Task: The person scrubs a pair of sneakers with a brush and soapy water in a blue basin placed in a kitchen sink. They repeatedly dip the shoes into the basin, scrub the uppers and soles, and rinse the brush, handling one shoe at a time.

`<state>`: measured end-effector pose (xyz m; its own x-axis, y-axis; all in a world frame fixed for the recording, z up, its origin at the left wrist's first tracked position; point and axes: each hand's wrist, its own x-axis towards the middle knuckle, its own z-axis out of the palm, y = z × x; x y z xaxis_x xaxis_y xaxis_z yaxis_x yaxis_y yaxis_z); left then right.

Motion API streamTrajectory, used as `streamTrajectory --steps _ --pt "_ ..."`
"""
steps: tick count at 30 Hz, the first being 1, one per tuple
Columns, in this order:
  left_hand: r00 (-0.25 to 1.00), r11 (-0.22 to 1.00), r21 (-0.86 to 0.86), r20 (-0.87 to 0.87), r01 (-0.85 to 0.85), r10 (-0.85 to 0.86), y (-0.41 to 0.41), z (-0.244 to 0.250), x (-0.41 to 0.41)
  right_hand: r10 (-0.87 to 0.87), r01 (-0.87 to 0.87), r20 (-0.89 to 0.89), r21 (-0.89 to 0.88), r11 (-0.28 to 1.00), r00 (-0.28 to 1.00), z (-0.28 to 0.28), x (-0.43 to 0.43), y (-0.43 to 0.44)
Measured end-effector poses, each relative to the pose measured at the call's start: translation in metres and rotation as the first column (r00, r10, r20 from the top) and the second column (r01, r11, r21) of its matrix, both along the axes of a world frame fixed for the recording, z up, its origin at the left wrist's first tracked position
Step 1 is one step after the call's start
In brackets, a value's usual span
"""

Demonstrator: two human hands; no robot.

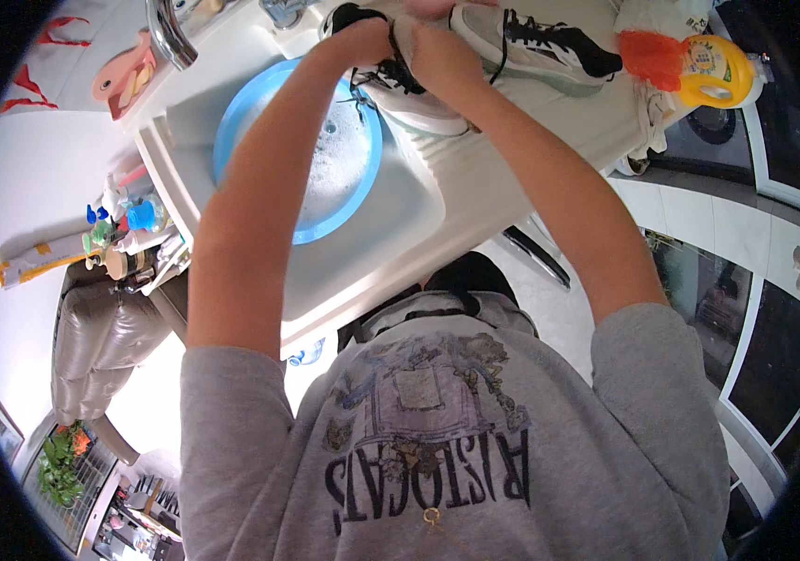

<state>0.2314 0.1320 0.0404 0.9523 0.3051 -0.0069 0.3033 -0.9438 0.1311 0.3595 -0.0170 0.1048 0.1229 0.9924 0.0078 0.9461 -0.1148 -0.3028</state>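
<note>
At the far side of the sink, a light sneaker (428, 112) with black laces is held between both my hands. My left hand (373, 41) grips its upper beside a black section. My right hand (445, 62) holds it from the other side, near the loosened laces; the fingers of both hands are largely hidden. Part of a black lace hangs over the rim of a blue plastic basin (376, 151), which holds foamy water. A second black-and-white sneaker (540, 49) lies on the ribbed counter to the right.
The basin stands in a white sink (400, 203) under a chrome faucet (172, 35). A pink fish-shaped dish (126, 77) is at left, above pump bottles (144, 214). A yellow detergent bottle (722, 73) and an orange-red bag (649, 59) sit at far right.
</note>
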Motion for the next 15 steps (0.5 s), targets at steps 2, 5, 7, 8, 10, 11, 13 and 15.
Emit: streamTrajectory --steps 2,5,7,8,10,11,13,15 --pt "1.0 1.0 0.019 0.009 -0.016 0.016 0.015 -0.034 -0.032 0.094 -0.093 0.017 -0.055 0.994 0.995 0.004 -0.013 0.0" --pt "0.967 0.933 -0.274 0.035 -0.235 0.254 -0.013 -0.001 -0.002 0.095 -0.089 0.049 -0.12 0.989 0.994 0.021 -0.001 -0.056" --pt "0.981 0.97 -0.151 -0.01 -0.191 0.192 -0.028 0.015 0.012 0.126 -0.127 0.062 0.019 0.992 0.99 0.011 0.004 -0.047" --pt "0.99 0.983 -0.123 -0.05 -0.139 0.134 -0.027 0.024 0.015 0.138 -0.143 0.069 0.082 0.986 0.988 0.004 0.009 -0.04" --pt "0.992 0.974 -0.191 -0.023 -0.126 0.124 -0.025 0.025 0.016 0.043 -0.047 0.05 0.077 0.996 0.998 -0.017 0.012 0.005" --pt "0.981 0.945 -0.279 0.044 -0.171 0.191 -0.018 0.021 0.01 0.008 -0.012 0.043 0.08 0.997 0.999 -0.021 0.012 0.021" --pt "0.991 0.983 -0.135 -0.072 -0.123 0.114 -0.012 0.01 0.001 0.055 -0.054 -0.026 0.03 0.998 0.998 -0.014 0.011 0.015" --pt "0.986 0.972 -0.169 -0.048 -0.164 0.159 -0.019 0.018 0.002 0.13 -0.131 -0.023 -0.045 0.99 0.991 -0.014 0.036 -0.008"
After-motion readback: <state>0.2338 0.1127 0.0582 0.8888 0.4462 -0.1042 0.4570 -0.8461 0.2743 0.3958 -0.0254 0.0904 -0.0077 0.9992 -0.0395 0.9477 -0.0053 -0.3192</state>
